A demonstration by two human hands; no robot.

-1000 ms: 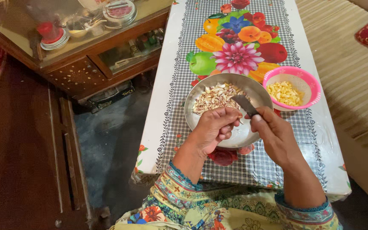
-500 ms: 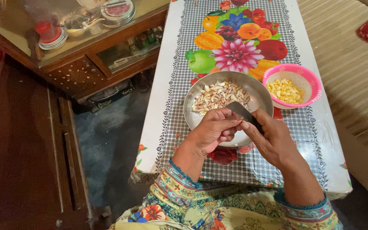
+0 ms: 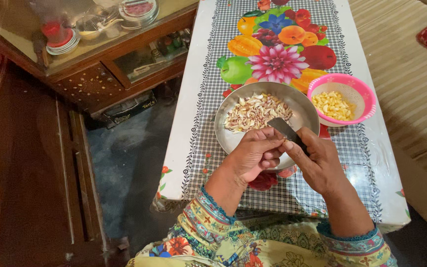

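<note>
A steel bowl [image 3: 302, 106] sits on the table with a heap of pale, papery garlic skins [image 3: 255, 111] at its far left. Over the bowl's near side, my left hand [image 3: 255, 153] pinches a small piece that its fingertips hide. My right hand [image 3: 317, 160] grips a knife [image 3: 282, 127], the dark blade pointing up and left and touching my left fingertips. A pink plastic bowl [image 3: 359, 94] to the right holds peeled yellowish cloves [image 3: 333, 105].
The narrow table wears a checked cloth [image 3: 198, 128] printed with fruit and flowers. To the left stands a wooden glass-topped cabinet [image 3: 100, 54] holding dishes, then a wooden bench [image 3: 30, 168]. A striped sofa cushion [image 3: 411, 84] lies on the right.
Both hands have stayed over the bowl. The knife blade has dropped closer to my left fingertips, and my hands have drawn together.
</note>
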